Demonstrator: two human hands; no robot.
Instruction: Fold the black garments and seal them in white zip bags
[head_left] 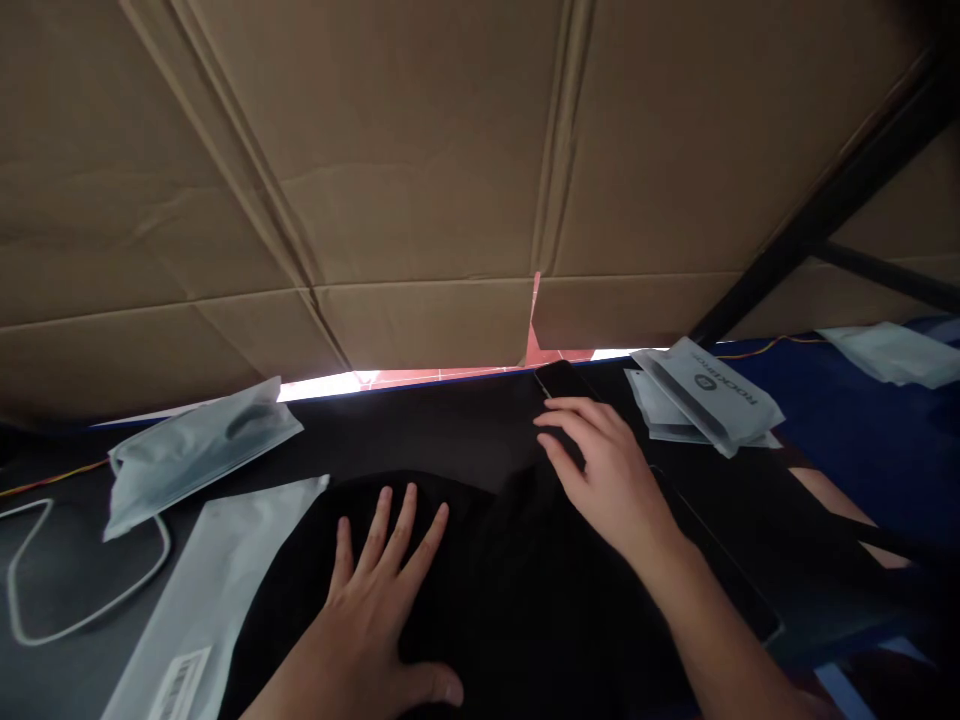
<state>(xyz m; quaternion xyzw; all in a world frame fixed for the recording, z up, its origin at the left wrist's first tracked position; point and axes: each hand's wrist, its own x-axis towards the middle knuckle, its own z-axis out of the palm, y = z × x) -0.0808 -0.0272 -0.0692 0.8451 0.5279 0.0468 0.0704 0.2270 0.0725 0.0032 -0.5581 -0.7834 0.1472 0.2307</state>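
A black cloth item [517,600] lies spread over the dark tabletop at the lower middle. My left hand [379,590] rests on its left part, palm down, with the fingers spread and nothing held. Over the right side of the cloth is my right hand [600,460], its fingers slightly curled and apart, with no object visible in them. A black phone-like object [562,378] lies just beyond its fingertips. To the left of the cloth, partly under its edge, is a frosted plastic bag [225,570] with a barcode label.
Another frosted bag [199,450] and a white cable [82,625] lie at left. Printed packets [712,395] sit at right, near a dark metal frame [832,210]. Cardboard [420,150] stands behind the table. A long dark flat object [720,560] lies beside my right forearm.
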